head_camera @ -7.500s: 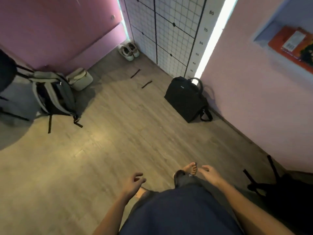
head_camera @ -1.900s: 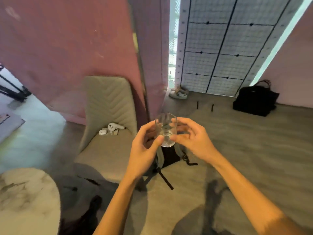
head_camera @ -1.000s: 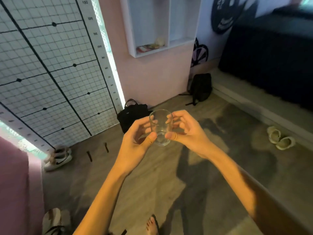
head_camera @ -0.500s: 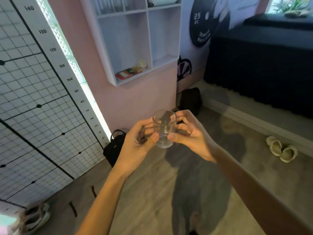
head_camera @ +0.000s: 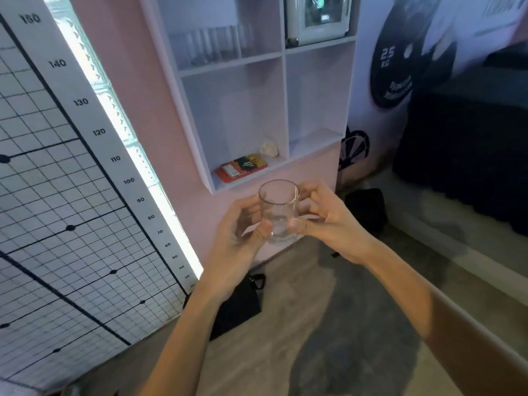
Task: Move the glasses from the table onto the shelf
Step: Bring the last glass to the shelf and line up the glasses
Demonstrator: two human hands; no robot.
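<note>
As the view has swung from floor to wall, the shelf (head_camera: 265, 110) now fills it, closer. Both hands, left (head_camera: 243, 232) and right (head_camera: 323, 221), grasp the glass (head_camera: 278, 210) upright below it; placing seems next.

pink wall (head_camera: 148, 90) with a lit vertical strip (head_camera: 134, 155) beside a numbered grid board (head_camera: 57, 195). grey wood-look floor (head_camera: 300, 352). dark bag (head_camera: 237, 307) on the floor against the wall. 25 kg weight-plate graphic (head_camera: 400, 67) on the right-hand wall, dark furniture (head_camera: 468, 155) below it.
</note>
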